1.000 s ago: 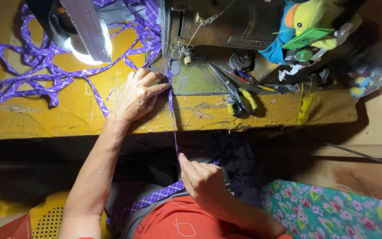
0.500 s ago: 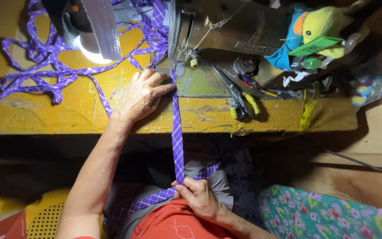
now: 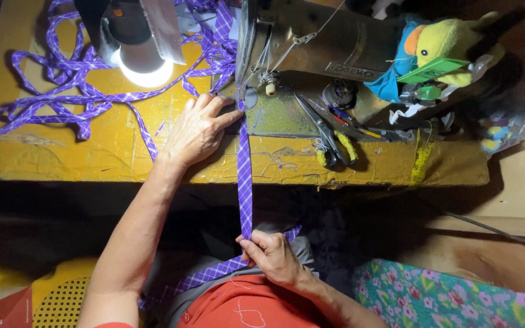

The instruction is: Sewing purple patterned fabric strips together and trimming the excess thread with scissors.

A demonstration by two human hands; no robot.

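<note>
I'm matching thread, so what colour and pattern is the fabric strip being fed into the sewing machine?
Purple with a thin white check, on the fabric strip; clearest in the head view.

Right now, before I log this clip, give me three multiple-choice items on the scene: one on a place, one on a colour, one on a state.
1. Where do the scissors lie?
A. On the yellow table, right of the strip
B. On the person's lap
C. Under the lamp

2. What colour is the checked fabric strip?
A. Green
B. Purple
C. Black

3. How does the strip run between the two hands?
A. Coiled in loops
B. Cut in two
C. Stretched in a straight line

Answers:
1. A: the scissors rest on the yellow table beside the sewing machine.
2. B: the fabric strip is purple with thin pale lines.
3. C: it runs straight from the left hand at the machine down to the right hand, which pinches it near the lap.
</note>
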